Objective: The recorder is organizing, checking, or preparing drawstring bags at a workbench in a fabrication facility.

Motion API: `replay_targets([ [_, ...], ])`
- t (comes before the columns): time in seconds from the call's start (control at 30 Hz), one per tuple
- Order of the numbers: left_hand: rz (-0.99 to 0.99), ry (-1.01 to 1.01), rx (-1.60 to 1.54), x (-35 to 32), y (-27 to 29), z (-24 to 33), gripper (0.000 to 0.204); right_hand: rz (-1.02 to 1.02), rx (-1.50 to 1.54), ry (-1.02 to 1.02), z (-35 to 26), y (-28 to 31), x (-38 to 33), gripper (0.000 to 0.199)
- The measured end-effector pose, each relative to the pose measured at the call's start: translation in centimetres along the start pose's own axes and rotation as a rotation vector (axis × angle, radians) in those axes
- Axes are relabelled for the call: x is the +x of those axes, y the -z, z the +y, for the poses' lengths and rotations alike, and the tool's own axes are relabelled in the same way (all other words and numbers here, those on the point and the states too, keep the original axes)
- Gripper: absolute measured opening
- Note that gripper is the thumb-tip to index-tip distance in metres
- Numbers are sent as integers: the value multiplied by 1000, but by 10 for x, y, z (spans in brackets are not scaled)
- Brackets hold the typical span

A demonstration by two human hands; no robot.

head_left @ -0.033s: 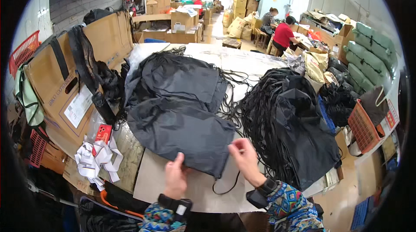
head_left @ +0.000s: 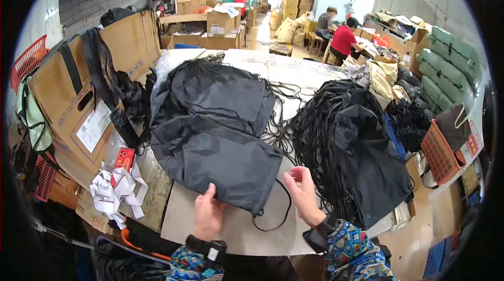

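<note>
A: What sits at the far left of the worktable?

B: A tall cardboard box [head_left: 79,102] with black straps [head_left: 105,79] hanging over its edge. In front of it lie a red packet [head_left: 124,159] and a loose heap of white strips [head_left: 116,190].

A: And the worker's hands?

B: The left hand [head_left: 208,214] lies flat, fingers together, on the near edge of a black bag [head_left: 212,142] that is spread across the middle of the table [head_left: 231,228] on top of other dark fabric. The right hand [head_left: 301,189] is raised just beside the bag's right corner, fingers curled in a pinch; whether they actually hold the thin black cord [head_left: 273,217] looping out of that corner cannot be told.

A: Further right?

B: A large pile of black cords [head_left: 320,139] with more dark fabric on it, then an orange basket [head_left: 440,157] at the table's end. Green rolls [head_left: 451,65] are stacked beyond. In the background a person in red [head_left: 344,39] sits at another bench.
</note>
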State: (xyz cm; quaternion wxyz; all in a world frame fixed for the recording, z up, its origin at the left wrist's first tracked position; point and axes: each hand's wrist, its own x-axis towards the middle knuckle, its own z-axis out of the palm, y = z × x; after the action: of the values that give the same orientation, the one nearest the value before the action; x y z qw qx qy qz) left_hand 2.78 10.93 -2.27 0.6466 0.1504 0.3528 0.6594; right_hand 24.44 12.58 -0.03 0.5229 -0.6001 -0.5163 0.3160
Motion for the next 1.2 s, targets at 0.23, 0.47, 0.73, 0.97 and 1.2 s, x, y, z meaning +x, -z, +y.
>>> replay_targets([
  [0.23, -214, 512, -72, -70, 11, -19, 35, -507, 620, -636, 10, -34, -28, 27],
  [0.47, -723, 802, 628, -149, 48, 102, 22, -665, 330, -505, 34, 26, -10, 33],
  [0.73, -438, 318, 848, -122, 28, 78, 25, -677, -355, 653, -39, 0, -50, 50],
  [0.97, -242, -329, 1212, -28, 55, 94, 19, -713, -557, 298, -6, -2, 4, 20],
  [1.2, 290, -488, 1264, -20, 141, 78, 37, -741, -970, 609, 27, 22, 43, 21],
])
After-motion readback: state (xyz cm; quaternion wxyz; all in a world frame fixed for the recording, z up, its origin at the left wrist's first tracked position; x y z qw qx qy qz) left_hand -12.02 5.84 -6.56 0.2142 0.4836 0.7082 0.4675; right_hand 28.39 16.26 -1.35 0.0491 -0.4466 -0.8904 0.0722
